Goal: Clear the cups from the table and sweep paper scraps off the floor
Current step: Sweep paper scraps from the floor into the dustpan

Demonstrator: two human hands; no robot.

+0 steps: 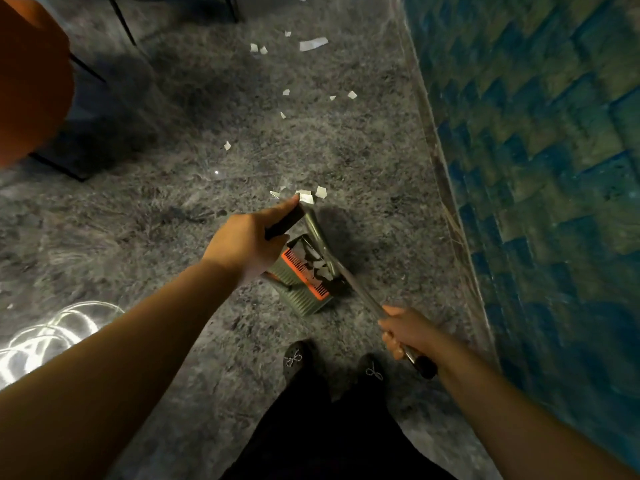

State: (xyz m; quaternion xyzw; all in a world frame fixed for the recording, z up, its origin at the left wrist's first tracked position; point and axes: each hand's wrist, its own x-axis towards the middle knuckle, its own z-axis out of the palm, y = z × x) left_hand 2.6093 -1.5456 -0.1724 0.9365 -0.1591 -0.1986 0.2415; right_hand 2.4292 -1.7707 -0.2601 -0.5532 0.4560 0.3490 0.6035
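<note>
My left hand grips the black handle of a grey dustpan with an orange comb strip; it stands on the grey floor ahead of my feet. Several white paper scraps lie inside the pan. My right hand grips a metal broom handle that runs up-left into the pan; the broom head is hidden. A few torn scraps lie just beyond the dustpan handle. More scraps are scattered farther up the floor.
A blue-green patterned wall runs along the right side. An orange chair with black metal legs stands at the left. A bright light reflection shows on the floor at lower left. My dark shoes are below the dustpan.
</note>
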